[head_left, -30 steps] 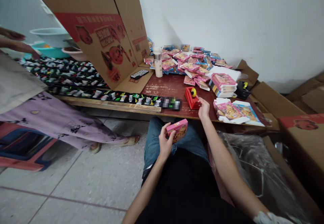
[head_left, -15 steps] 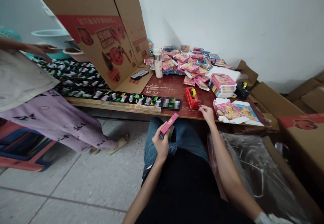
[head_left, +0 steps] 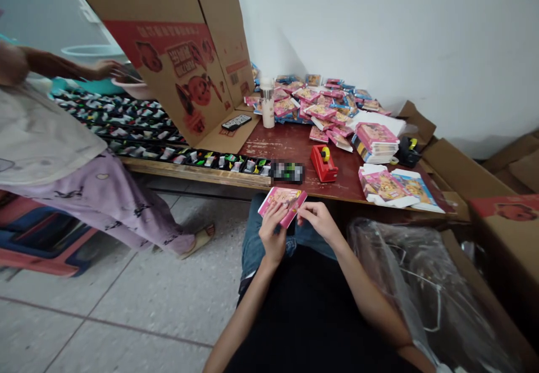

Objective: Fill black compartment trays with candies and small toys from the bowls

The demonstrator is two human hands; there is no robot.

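The pink printed carton [head_left: 283,207] was held above the person's lap, between both hands. Its printed face tilted up toward the head camera, and its long axis ran close to 9-to-3 o'clock. The left hand [head_left: 273,230] grasped the carton's lower left edge, with the fingers curled onto the face. The right hand [head_left: 319,219] pinched the right end between its fingertips. This two-sided grip appeared suited to steadying the carton with its face in view. Beyond it, at 12 o'clock, stood the red-painted wooden table [head_left: 290,142]. The red tape dispenser [head_left: 324,163] lay at 1 o'clock, a stack of pink cartons [head_left: 374,142] at 2 o'clock, and a clear plastic bag [head_left: 396,289] at 4 o'clock. A co-worker's hand [head_left: 105,69] extended at 10 o'clock, fingers uncurled.
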